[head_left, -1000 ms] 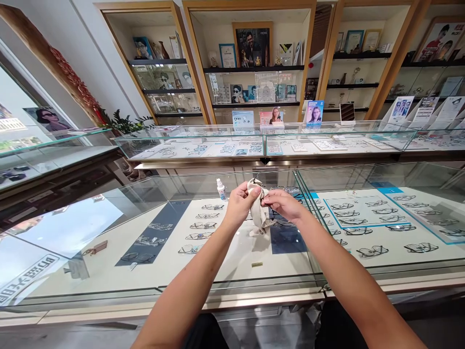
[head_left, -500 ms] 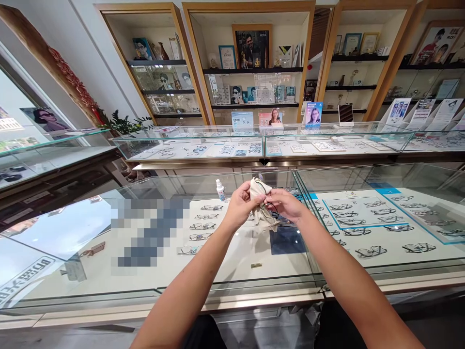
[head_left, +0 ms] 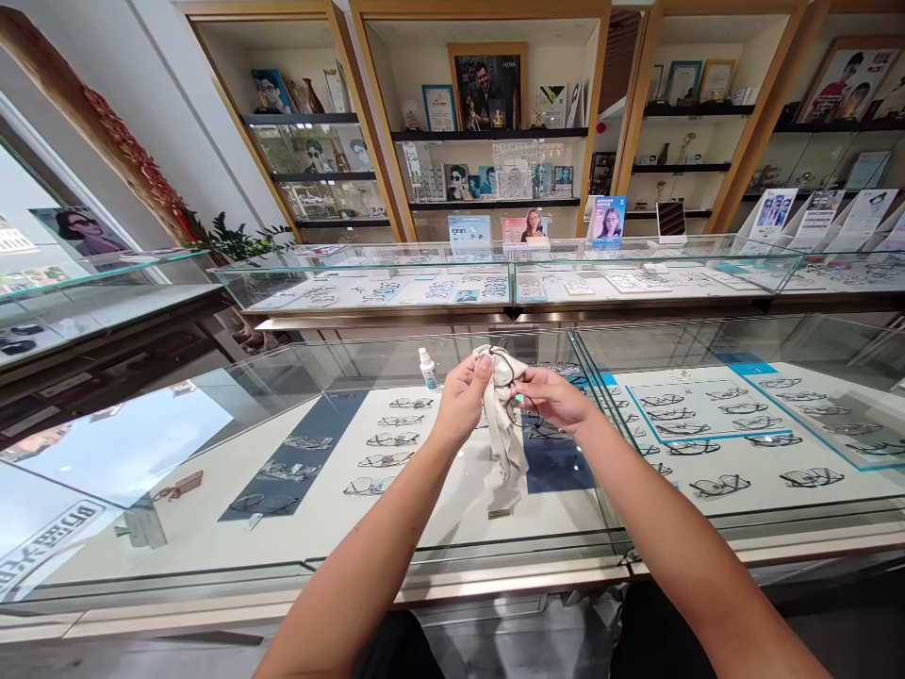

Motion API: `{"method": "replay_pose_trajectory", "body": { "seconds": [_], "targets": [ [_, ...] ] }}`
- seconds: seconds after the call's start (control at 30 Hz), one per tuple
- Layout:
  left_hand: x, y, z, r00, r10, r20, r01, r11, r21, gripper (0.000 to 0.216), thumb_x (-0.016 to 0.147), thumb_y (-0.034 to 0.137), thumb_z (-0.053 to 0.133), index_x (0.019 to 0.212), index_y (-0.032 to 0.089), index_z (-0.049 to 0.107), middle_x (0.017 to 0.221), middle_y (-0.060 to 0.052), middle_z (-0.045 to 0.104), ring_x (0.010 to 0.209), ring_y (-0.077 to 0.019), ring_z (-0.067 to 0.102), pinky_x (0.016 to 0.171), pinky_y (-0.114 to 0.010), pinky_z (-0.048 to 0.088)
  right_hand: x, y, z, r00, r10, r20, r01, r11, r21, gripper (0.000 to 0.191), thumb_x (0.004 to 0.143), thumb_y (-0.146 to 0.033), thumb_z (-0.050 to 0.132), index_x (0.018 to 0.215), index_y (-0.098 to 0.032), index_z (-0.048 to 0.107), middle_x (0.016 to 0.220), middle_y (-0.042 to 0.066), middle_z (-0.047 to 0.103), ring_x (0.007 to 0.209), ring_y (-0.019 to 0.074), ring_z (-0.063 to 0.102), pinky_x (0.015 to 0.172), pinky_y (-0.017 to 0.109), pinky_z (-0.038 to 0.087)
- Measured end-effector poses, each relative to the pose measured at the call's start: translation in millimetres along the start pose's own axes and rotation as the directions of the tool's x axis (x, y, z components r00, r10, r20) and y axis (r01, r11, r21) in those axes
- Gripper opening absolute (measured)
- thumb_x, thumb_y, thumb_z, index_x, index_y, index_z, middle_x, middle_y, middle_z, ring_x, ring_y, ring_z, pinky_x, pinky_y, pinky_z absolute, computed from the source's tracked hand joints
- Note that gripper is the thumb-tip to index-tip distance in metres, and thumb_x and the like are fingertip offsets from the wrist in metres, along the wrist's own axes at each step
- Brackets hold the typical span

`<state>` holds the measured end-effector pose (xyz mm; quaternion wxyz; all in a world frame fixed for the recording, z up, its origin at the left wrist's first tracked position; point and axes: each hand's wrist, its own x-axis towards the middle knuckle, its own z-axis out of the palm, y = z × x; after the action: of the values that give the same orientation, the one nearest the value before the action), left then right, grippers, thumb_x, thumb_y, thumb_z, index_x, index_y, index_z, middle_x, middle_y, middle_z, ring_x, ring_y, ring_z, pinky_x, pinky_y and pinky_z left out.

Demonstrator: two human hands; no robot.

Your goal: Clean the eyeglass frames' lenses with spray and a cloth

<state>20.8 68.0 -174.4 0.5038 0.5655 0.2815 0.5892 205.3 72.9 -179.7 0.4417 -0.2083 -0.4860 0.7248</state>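
Above the glass counter, my left hand (head_left: 465, 396) pinches a cream cleaning cloth (head_left: 503, 434), its thumb pressed against a lens of a pair of eyeglasses (head_left: 504, 366). The cloth wraps behind that lens and hangs down in folds. My right hand (head_left: 552, 398) is closed on the dark frame of the same eyeglasses, fingertips near the bridge; a thin dark temple arm curves below them. Part of the frame is hidden by fingers and cloth. Just left of my left hand, a small white spray bottle (head_left: 428, 370) stands upright on the counter.
The glass display counter (head_left: 452, 556) holds rows of eyeglasses (head_left: 392, 439) on the left and more glasses (head_left: 721, 486) on the right. Behind it runs a second glass case (head_left: 382, 292) with standing cards. Wooden shelves (head_left: 487, 137) line the back wall.
My left thumb has shifted up onto the lens, and the cloth now hangs longer and straighter. The eyeglasses have turned slightly between my hands. The spray bottle stays put.
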Motion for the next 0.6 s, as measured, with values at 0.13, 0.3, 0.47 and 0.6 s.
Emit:
{"method": "replay_pose_trajectory", "body": {
  "seconds": [0.13, 0.3, 0.47, 0.6],
  "targets": [
    [-0.1, 5.2, 2.4, 0.998, -0.019, 0.062, 0.020, 1.000, -0.021, 0.061, 0.075, 0.055, 0.098, 0.116, 0.017, 0.076, 0.098, -0.006, 0.080, 0.081, -0.0172, 0.072, 0.075, -0.027, 0.057, -0.6, -0.4, -2.4, 1.000, 0.021, 0.002, -0.021, 0.998, 0.067, 0.038, 0.067, -0.038, 0.106, 0.088, -0.017, 0.082, 0.079, 0.001, 0.076, 0.064, 0.0092, 0.062, 0.061, 0.020, 0.052],
    [-3.2, 3.2, 5.4, 0.999, -0.014, -0.036, 0.016, 0.999, 0.030, 0.054, 0.076, 0.061, 0.095, 0.098, 0.017, 0.074, 0.079, -0.001, 0.074, 0.063, -0.0130, 0.062, 0.061, -0.024, 0.050, 2.8, 11.6, 2.5, 0.997, 0.039, 0.069, -0.042, 0.998, 0.048, 0.042, 0.065, -0.042, 0.107, 0.088, -0.016, 0.082, 0.081, 0.002, 0.077, 0.069, 0.0108, 0.067, 0.066, 0.022, 0.056],
    [-3.5, 2.5, 4.1, 0.984, 0.138, -0.112, -0.120, 0.981, 0.153, 0.057, 0.093, 0.073, 0.074, 0.084, 0.017, 0.070, 0.069, 0.000, 0.066, 0.061, -0.0120, 0.056, 0.061, -0.025, 0.046, 5.1, 19.5, 5.2, 0.994, 0.026, 0.102, -0.024, 1.000, -0.013, 0.044, 0.067, -0.047, 0.106, 0.091, -0.018, 0.083, 0.085, 0.003, 0.079, 0.073, 0.0116, 0.067, 0.071, 0.024, 0.056],
    [-6.1, 9.1, 4.1, 0.950, 0.272, -0.154, -0.219, 0.931, 0.291, 0.062, 0.097, 0.077, 0.065, 0.081, 0.017, 0.069, 0.072, -0.002, 0.067, 0.066, -0.0145, 0.058, 0.065, -0.027, 0.048, 4.1, 16.2, 6.1, 0.993, -0.039, 0.109, 0.041, 0.999, -0.018, 0.044, 0.066, -0.047, 0.106, 0.089, -0.018, 0.082, 0.082, 0.002, 0.076, 0.073, 0.0109, 0.064, 0.069, 0.023, 0.051]
  ]
}}
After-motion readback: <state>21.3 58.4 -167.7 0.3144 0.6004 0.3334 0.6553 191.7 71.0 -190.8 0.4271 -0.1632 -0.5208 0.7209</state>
